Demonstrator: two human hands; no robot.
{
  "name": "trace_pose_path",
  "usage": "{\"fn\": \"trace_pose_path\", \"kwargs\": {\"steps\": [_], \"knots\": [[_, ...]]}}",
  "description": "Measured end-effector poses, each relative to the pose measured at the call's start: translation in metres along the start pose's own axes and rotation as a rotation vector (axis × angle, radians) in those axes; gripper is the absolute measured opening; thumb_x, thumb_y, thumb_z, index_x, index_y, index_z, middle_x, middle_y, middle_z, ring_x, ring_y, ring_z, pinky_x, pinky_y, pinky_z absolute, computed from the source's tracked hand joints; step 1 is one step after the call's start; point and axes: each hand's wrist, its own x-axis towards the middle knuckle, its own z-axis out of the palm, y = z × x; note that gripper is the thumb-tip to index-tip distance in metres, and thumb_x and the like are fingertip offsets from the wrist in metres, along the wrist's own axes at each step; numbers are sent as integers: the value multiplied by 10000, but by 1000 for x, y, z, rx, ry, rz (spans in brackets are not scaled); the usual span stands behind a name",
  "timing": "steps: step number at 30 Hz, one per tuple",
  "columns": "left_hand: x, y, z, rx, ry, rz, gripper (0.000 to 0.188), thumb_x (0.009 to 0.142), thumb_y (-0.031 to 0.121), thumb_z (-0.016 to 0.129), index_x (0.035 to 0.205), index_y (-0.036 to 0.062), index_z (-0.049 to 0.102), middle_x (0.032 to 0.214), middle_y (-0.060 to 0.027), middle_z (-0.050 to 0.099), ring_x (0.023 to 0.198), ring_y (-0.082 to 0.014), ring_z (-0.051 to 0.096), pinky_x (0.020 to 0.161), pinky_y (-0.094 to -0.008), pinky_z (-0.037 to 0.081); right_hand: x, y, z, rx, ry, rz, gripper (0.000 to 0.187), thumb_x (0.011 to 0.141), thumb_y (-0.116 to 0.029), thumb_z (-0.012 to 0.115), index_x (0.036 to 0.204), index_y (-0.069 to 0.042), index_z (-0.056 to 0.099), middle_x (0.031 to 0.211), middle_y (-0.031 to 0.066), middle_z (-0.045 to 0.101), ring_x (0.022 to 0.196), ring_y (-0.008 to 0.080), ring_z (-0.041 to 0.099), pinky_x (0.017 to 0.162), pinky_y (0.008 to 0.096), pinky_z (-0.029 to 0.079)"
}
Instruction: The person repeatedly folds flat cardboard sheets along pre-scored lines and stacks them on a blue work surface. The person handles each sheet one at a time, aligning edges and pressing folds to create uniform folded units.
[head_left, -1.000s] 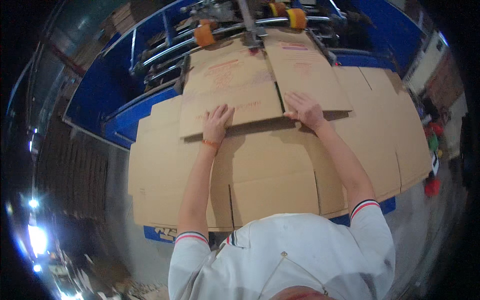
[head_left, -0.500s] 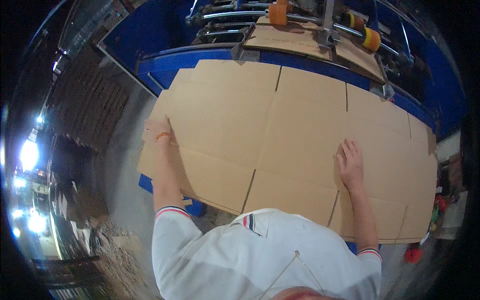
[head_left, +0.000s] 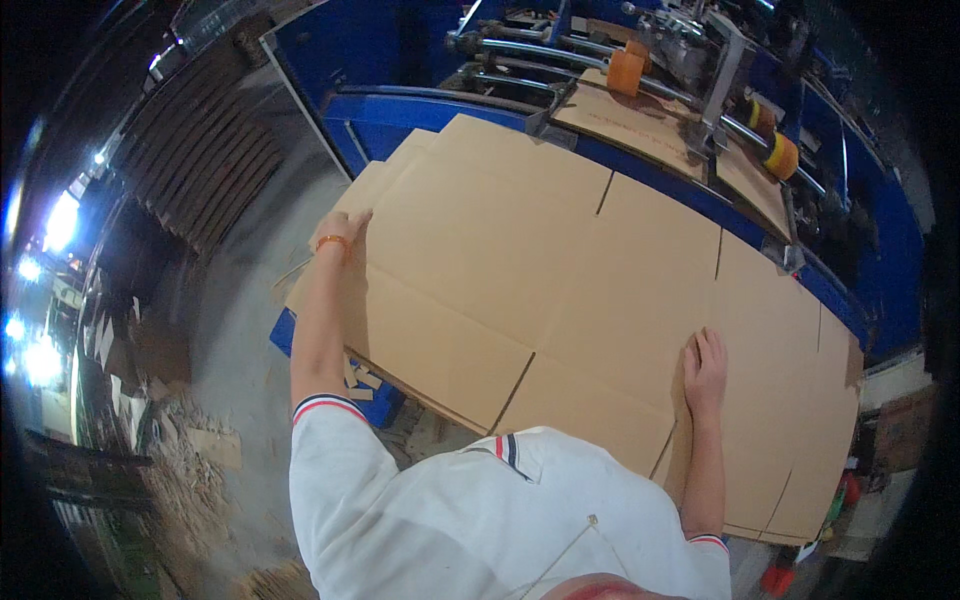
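A large flat brown cardboard sheet with slots and crease lines lies on top of others, whose stepped edges show at the far left. At its left edge, my left hand has the thumb on top and the fingers toward the rim, closed on the board; some fingertips are hidden. An orange band circles that wrist. My right hand rests palm down on the right half of the sheet, fingers stretched out, close to a crease and above a near-side slot.
Beyond the sheets stands a blue machine with metal rods and orange rollers; printed cardboard lies under them. Stacked cardboard stands at the left, with scraps on the floor. A red object is at the lower right.
The whole view has turned and shifted, so the machine and sheets appear tilted and further right. Both hands keep about the same places on the cardboard.
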Motion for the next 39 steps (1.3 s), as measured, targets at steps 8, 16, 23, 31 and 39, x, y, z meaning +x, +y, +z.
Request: {"fn": "trace_pose_path", "kwargs": {"steps": [8, 16, 23, 31, 39], "knots": [[-29, 42, -59, 294, 337, 192, 554, 826, 563, 629, 993, 42, 716, 935, -203, 706, 910, -369, 674, 845, -451, 509, 2, -8, -6, 13, 0, -1, 364, 924, -189, 581, 1243, -12, 576, 1366, 180, 520, 1291, 366, 449, 1090, 451, 349], [-93, 83, -209, -453, -337, 401, 445, 871, 280, 664, 1217, 6, 612, 976, -22, 653, 895, -122, 599, 795, -274, 459, -40, -18, -37, 54, -111, 64, 417, 895, -220, 615, 1261, -28, 565, 1381, 195, 501, 1322, 362, 422, 1109, 462, 330], [-208, -26, -129, -1255, -312, 807, 747, 861, 475, 598, 1421, 23, 399, 1385, -151, 492, 1238, -274, 496, 1027, -415, 397, -166, 42, -97, -200, 69, 758, 484, 867, -217, 642, 1276, 15, 531, 1384, 231, 485, 1309, 389, 418, 1088, 456, 346], [-200, 2, -94, -1016, -294, 304, 530, 832, 129, 701, 1299, 10, 478, 1263, -104, 530, 1117, -221, 524, 945, -353, 431, -384, 247, -162, 1042, 1175, 1518, 601, 900, -449, 589, 1312, -20, 505, 1289, 138, 554, 1172, 327, 534, 970, 485, 426], [-130, 16, -117, -835, 32, 455, 408, 881, 168, 707, 1202, -28, 548, 1185, -113, 587, 1062, -194, 548, 928, -341, 437, -343, 180, -169, 1286, 1387, 1050, 482, 1013, -368, 409, 1343, -29, 499, 1366, 132, 529, 1244, 300, 515, 1026, 467, 434]]}}
